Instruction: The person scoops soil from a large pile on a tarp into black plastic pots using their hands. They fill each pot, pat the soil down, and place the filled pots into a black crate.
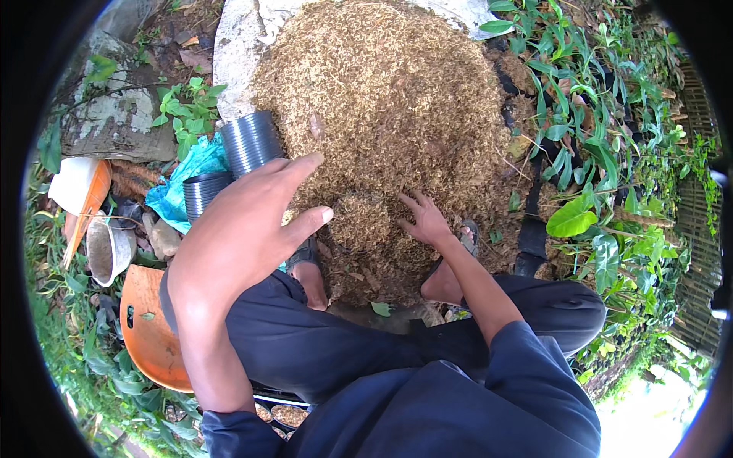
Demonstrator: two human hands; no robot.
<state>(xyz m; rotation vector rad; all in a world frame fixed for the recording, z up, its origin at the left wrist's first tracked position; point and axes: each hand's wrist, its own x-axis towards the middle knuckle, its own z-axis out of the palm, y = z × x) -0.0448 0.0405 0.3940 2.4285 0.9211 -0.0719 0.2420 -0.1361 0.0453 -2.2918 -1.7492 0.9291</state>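
Observation:
A large heap of light brown, chopped husk-like material [378,97] spreads on a white sheet [235,68] before me. My left hand [246,223] is raised close to the camera, thumb and fingers apart, holding nothing. Lower down, my right hand [426,220] reaches to the near edge of the heap with fingers spread. Its fingertips are at the loose material; whether they press into it I cannot tell. Between the hands sits a rounded mound of the same material [361,220], perhaps filling a dark pot whose rim is mostly hidden. My sandalled feet flank it.
Black ribbed plastic pots [252,140] stand left of the heap, by a turquoise plastic bag [186,177]. Further left are a white bowl [110,249], stones and an orange plastic seat [152,326]. Leafy plants [572,217] line the right. Filled pots [289,415] stand behind me.

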